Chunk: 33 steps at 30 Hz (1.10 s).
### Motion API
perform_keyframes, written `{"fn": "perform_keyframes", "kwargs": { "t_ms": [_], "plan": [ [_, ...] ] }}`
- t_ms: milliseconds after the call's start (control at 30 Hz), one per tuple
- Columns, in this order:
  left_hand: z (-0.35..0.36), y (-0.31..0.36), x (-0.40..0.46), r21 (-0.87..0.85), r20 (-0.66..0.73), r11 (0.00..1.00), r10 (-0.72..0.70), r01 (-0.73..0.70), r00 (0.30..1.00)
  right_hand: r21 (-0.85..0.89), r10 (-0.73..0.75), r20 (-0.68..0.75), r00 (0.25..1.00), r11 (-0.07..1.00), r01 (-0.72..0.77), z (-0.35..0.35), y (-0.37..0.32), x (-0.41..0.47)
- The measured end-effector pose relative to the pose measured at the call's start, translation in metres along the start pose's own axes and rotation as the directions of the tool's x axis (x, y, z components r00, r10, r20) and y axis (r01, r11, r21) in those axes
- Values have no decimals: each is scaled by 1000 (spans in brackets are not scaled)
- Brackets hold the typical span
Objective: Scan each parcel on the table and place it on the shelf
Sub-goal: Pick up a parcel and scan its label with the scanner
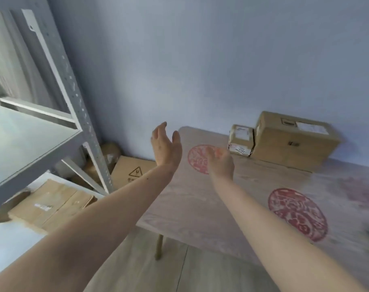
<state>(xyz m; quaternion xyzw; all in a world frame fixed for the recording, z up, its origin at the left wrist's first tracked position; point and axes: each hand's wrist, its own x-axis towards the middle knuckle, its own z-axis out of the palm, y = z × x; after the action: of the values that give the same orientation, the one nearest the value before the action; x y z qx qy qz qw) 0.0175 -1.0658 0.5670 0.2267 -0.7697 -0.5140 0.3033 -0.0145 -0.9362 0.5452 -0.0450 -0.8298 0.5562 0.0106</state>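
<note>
Both bare forearms stretched forward and up from the lower edge of the view, roughly parallel, sleeves nowhere in sight. Bare left hand (165, 147) raised at the wrist, fingers straight and close together, thumb apart, palm turned toward the right, holding nothing. Bare right hand (220, 163) a little lower and just beside the left, blurred, fingers loosely extended, palm facing the left hand, also holding nothing. Hands near each other, not touching.
</note>
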Motion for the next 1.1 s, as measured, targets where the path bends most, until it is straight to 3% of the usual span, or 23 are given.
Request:
{"fn": "perform_keyframes", "kwargs": {
  "t_ms": [267,600,933,1100],
  "plan": [
    [144,30,-23,6,129,999,-44,44,991,22,51,-87,995,999,-49,-115,55,73],
    [288,45,-11,51,267,992,-123,113,956,14,144,-194,971,990,-144,-196,110,169],
    [418,66,40,85,512,993,-111,78,852,46,250,-326,912,968,-248,-284,147,290],
    [468,64,54,125,564,978,-211,170,799,77,309,-322,895,951,-301,-321,173,347]
  ]
}}
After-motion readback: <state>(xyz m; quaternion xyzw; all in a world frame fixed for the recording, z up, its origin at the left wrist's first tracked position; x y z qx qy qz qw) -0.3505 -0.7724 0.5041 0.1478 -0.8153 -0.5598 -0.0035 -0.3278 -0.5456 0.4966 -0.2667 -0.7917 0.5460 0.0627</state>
